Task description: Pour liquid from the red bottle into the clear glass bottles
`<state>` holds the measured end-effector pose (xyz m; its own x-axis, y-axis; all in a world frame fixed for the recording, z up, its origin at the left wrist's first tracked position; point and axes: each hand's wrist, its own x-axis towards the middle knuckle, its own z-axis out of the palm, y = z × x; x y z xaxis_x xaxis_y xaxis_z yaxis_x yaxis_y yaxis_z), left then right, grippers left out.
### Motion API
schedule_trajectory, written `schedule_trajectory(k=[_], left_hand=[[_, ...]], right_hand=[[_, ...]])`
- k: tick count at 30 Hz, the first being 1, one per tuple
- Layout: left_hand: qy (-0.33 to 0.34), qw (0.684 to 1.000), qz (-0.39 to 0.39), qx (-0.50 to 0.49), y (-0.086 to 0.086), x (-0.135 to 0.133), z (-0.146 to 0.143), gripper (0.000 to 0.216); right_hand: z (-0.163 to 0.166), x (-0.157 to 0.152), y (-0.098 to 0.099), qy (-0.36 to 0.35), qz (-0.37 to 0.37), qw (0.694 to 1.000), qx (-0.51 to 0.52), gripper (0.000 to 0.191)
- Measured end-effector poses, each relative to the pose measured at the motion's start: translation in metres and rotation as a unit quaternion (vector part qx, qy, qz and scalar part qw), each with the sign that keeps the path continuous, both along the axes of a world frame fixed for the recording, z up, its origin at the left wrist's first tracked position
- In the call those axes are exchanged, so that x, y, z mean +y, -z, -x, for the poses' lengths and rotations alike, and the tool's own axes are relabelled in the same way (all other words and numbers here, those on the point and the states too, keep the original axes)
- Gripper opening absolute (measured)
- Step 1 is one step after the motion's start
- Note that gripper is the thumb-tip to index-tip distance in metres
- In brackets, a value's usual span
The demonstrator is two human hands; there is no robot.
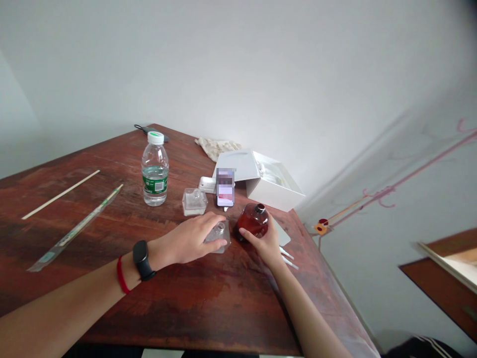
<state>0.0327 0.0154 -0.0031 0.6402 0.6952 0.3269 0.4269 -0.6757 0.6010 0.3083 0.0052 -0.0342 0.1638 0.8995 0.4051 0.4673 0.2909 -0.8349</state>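
**Now at a wooden table: two hands, two small bottles**

Closed over a small clear bottle point(219, 234), the left hand point(190, 241) presses it flat to the table point(208, 303). Only the bottle's silver neck and one glass corner show past the fingers; the rest is hidden under the palm. Just to the right, the right hand point(267, 243) cups the near side of a round red bottle point(252, 219), thumb against its left flank and fingers wrapped behind it, out of sight. That bottle stands upright with its dark neck open to view. The two bottles sit close together but apart, near the table's right edge.

A black watch point(142, 259) and a red band point(121, 275) ring the left wrist. Thin white sticks point(287, 257) poke out from behind the right hand, their near ends covered.

Just beyond the grips stand a square clear bottle point(194, 201) and an upright phone point(225, 188), its screen blurred. Farther left is a water bottle point(155, 170), partly full. A white box point(261, 181) lies open at the far right, its contents hard to make out, with a crumpled cloth point(217, 146) behind it. A bare stick point(61, 194) and a wrapped stick point(78, 226) lie well off to the left. A dark object point(151, 131) at the far edge is too small to identify.
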Motion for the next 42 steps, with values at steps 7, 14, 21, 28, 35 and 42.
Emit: schedule_trajectory(k=[7,14,21,28,35,42], left_hand=[[-0.001,1.0,0.006,0.001,-0.0004,-0.0005,-0.0003,0.049],[0.002,1.0,0.009,0.003,0.0001,-0.0005,0.0,0.049],[-0.001,1.0,0.007,0.012,0.0001,0.0001,-0.0016,0.051],[-0.009,1.0,0.004,0.012,-0.0006,-0.0005,-0.0018,0.059],[-0.008,1.0,-0.003,0.012,0.0,-0.0011,-0.0018,0.059],[-0.006,1.0,-0.008,0.012,0.0005,-0.0017,-0.0006,0.063]], right_hand=[[0.0002,-0.001,-0.0014,0.003,0.005,1.0,-0.006,0.089],[-0.0007,0.0015,0.0013,-0.009,0.009,1.0,0.011,0.09],[-0.002,0.0021,0.0021,-0.009,0.012,1.0,0.013,0.091],[-0.0004,0.0012,0.0009,-0.02,0.013,0.999,0.033,0.09],[0.0016,-0.0005,-0.0013,-0.015,0.014,0.999,0.035,0.09],[0.0014,-0.0007,-0.0007,-0.019,0.021,0.999,0.042,0.09]])
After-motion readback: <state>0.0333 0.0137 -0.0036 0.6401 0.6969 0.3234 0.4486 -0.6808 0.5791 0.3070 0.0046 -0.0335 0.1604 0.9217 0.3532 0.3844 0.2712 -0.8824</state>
